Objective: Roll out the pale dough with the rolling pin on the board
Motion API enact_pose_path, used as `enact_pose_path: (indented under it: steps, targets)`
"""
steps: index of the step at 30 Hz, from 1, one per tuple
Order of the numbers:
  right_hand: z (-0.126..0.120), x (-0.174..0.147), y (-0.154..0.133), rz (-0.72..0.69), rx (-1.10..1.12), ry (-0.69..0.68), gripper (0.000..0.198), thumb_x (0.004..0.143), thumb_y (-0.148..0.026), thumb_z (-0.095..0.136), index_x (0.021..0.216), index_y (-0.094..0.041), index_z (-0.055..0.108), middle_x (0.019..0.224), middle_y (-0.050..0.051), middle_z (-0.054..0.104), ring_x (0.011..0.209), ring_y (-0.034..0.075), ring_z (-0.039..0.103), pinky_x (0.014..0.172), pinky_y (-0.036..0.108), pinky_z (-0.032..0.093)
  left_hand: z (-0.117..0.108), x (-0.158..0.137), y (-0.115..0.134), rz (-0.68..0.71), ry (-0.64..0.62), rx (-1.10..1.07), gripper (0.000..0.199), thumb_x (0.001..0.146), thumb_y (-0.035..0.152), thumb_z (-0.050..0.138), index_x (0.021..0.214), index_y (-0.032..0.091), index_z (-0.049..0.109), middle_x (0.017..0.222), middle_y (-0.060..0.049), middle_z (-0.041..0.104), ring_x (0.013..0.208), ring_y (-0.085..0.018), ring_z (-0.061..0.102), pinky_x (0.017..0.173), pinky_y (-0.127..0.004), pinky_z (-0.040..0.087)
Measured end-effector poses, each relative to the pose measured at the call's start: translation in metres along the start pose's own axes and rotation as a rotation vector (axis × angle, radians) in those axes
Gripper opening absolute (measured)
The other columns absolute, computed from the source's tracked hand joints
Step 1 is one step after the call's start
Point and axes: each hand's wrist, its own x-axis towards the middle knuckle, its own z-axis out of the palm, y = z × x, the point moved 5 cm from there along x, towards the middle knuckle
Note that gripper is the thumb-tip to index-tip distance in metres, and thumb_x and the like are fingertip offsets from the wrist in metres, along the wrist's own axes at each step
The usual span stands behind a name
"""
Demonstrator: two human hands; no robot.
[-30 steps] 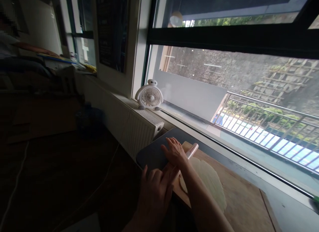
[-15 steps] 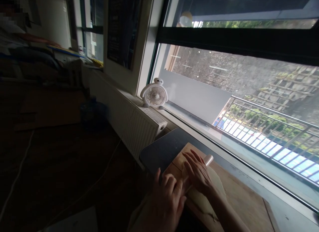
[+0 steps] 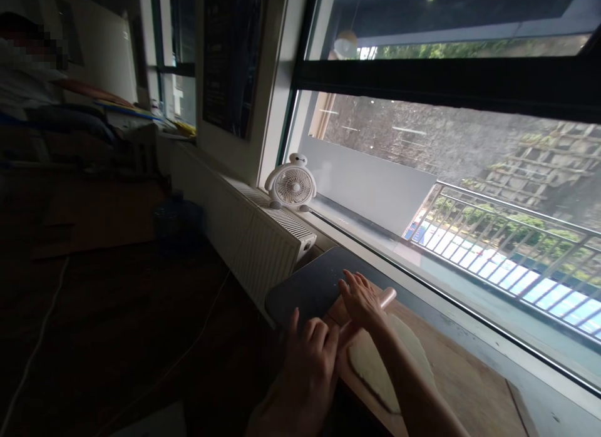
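Note:
A pale rolling pin [image 3: 387, 295] lies across the far left edge of a flat sheet of dough [image 3: 375, 368] on a wooden board [image 3: 464, 387]. My right hand [image 3: 361, 302] presses flat on the pin's middle, fingers stretched toward the dark tabletop. My left hand [image 3: 310, 362] rests palm-down on the pin's near end, fingers spread. My right forearm covers part of the dough. Only the pin's far tip shows.
The board sits on a dark table [image 3: 305, 287] against a large window. A white radiator [image 3: 263, 236] runs along the sill, with a small white fan [image 3: 291, 188] on it. A person sits far off at the upper left [image 3: 28, 80]. The floor on the left is dark.
Both hands rolled the pin back over the dough toward me, then pushed it out again to the dough's far left edge. The view shifted slightly.

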Motion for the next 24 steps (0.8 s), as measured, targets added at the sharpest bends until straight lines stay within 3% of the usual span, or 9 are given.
enact_pose_path:
  steps: [4, 7, 12, 18, 21, 24]
  targets:
    - [-0.012, -0.049, 0.034, -0.035, -0.1, 0.033, 0.053, 0.091, -0.046, 0.016, 0.132, -0.02, 0.037, 0.133, 0.004, 0.044, 0.13, 0.021, 0.024, 0.103, 0.04, 0.023, 0.009, -0.004, 0.02, -0.02, -0.043, -0.042, 0.036, 0.086, 0.017, 0.044, 0.121, 0.027, 0.048, 0.092, -0.001, 0.053, 0.095, -0.018, 0.048, 0.106, -0.055, 0.014]
    - [-0.015, -0.06, 0.044, -0.049, -0.093, 0.061, 0.051, 0.091, -0.044, 0.015, 0.13, -0.023, 0.04, 0.131, 0.001, 0.045, 0.129, 0.019, 0.025, 0.103, 0.038, 0.022, 0.013, 0.0, 0.021, -0.036, -0.054, -0.057, 0.034, 0.083, 0.016, 0.049, 0.116, 0.026, 0.051, 0.095, -0.001, 0.052, 0.098, -0.019, 0.047, 0.107, -0.055, 0.012]
    - [-0.009, -0.02, 0.028, -0.045, -0.101, 0.075, 0.045, 0.091, -0.044, 0.018, 0.126, -0.03, 0.043, 0.127, -0.003, 0.049, 0.129, 0.018, 0.024, 0.101, 0.038, 0.022, 0.015, 0.022, -0.007, -0.035, -0.056, -0.029, 0.022, 0.082, 0.025, 0.052, 0.103, 0.024, 0.058, 0.092, -0.002, 0.053, 0.098, -0.021, 0.046, 0.105, -0.056, 0.013]
    - [0.01, 0.05, 0.013, 0.055, -0.123, 0.054, 0.051, 0.089, -0.05, 0.021, 0.126, -0.022, 0.044, 0.122, 0.007, 0.052, 0.122, 0.023, 0.035, 0.096, 0.041, 0.028, 0.023, 0.048, -0.035, -0.052, -0.014, 0.045, 0.024, 0.089, 0.03, 0.04, 0.088, 0.02, 0.062, 0.087, -0.005, 0.055, 0.095, -0.021, 0.046, 0.102, -0.057, 0.017]
    - [0.01, 0.052, 0.013, 0.077, -0.128, 0.061, 0.052, 0.089, -0.05, 0.021, 0.127, -0.022, 0.042, 0.125, 0.008, 0.051, 0.123, 0.024, 0.033, 0.097, 0.041, 0.027, 0.024, 0.049, -0.033, -0.034, -0.013, 0.051, 0.024, 0.09, 0.031, 0.039, 0.093, 0.02, 0.061, 0.087, -0.004, 0.055, 0.095, -0.021, 0.046, 0.102, -0.057, 0.016]
    - [0.003, 0.023, 0.023, 0.104, -0.133, 0.054, 0.051, 0.089, -0.05, 0.02, 0.127, -0.024, 0.041, 0.127, 0.005, 0.049, 0.123, 0.024, 0.034, 0.096, 0.041, 0.029, 0.022, 0.043, -0.019, -0.013, -0.023, 0.048, 0.019, 0.087, 0.025, 0.045, 0.098, 0.022, 0.059, 0.091, -0.004, 0.054, 0.098, -0.021, 0.046, 0.105, -0.055, 0.012]
